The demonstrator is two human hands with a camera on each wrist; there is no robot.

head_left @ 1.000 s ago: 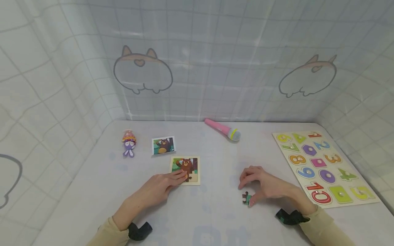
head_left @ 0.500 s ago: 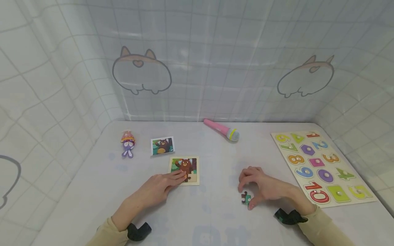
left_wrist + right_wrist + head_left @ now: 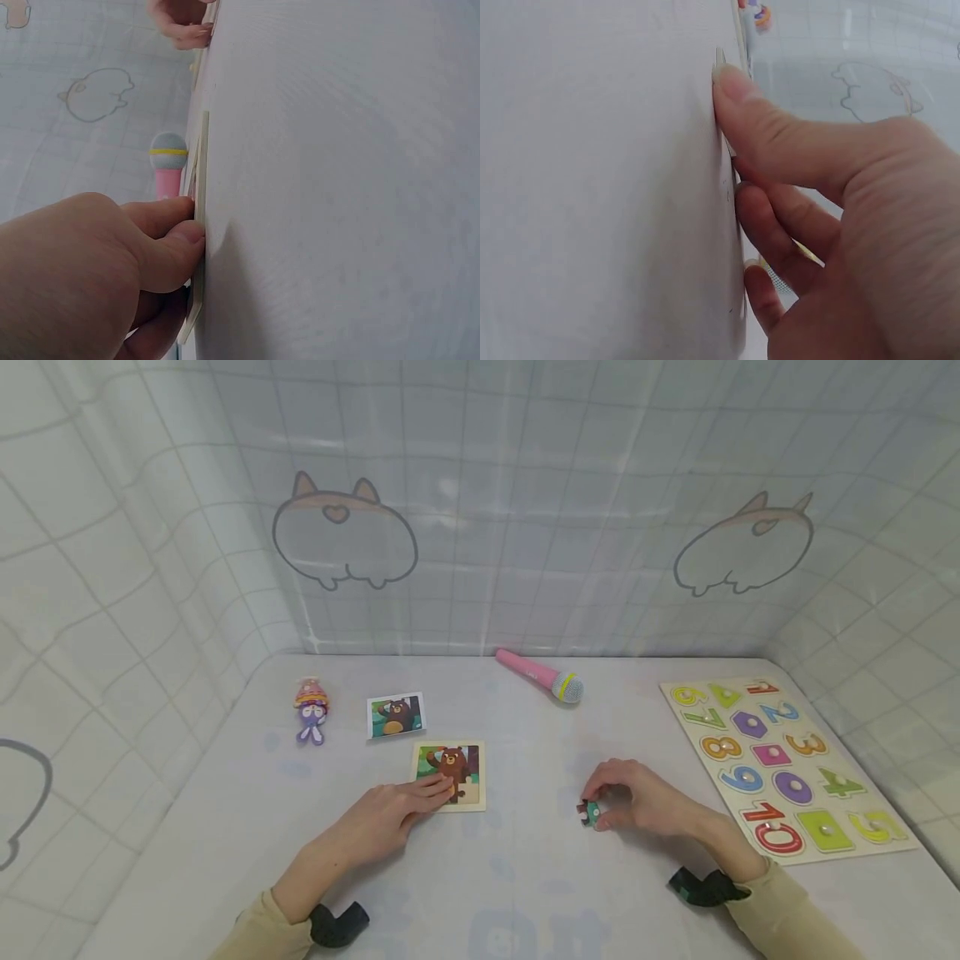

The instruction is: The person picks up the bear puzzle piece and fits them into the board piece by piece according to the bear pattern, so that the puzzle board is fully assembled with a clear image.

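Observation:
A square bear jigsaw puzzle [image 3: 472, 760] lies in its pale wooden frame left of the middle of the table. Its lower right part shows bare pale wood. My left hand [image 3: 390, 814] rests across its lower left, fingers laid out over the picture; in the left wrist view the thumb [image 3: 184, 234] touches the board's edge. Off to the right, my right hand [image 3: 645, 802] pinches a small brown and green puzzle piece [image 3: 590, 813] between thumb and fingers, low over the table or touching it. In the right wrist view the hand mostly hides the piece.
Behind the puzzle lies a bear picture card [image 3: 396, 717], with a purple rabbit figure [image 3: 312, 714] left of it. A pink toy microphone [image 3: 540, 675] lies at the back. A number and shape board [image 3: 787, 772] fills the right side. Grid-patterned curtains [image 3: 480, 527] surround the table.
My right hand has closed its fingers on the puzzle piece, which has shifted slightly away from me and to the left. The left hand stays on the puzzle.

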